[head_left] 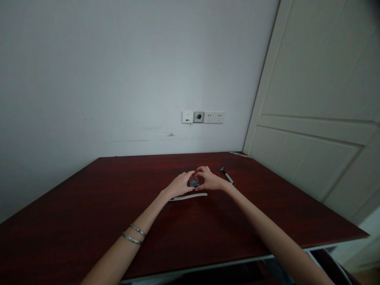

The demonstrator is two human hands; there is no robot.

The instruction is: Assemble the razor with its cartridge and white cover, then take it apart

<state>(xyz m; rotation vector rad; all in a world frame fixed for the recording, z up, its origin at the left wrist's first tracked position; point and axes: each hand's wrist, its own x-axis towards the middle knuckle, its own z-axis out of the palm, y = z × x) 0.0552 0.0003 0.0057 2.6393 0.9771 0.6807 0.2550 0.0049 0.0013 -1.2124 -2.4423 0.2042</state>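
Both arms extended forward; left hand and right hand meet, fingers curled inward, fingertips nearly touching.

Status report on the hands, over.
Left hand and right hand pinching small grey case. White strip lies just nearside of them. Razor right of right hand, untouched.

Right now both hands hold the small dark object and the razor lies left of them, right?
No: the head view shows the razor lying right of them, beside the right hand. The left hand and right hand do both hold the small dark object.
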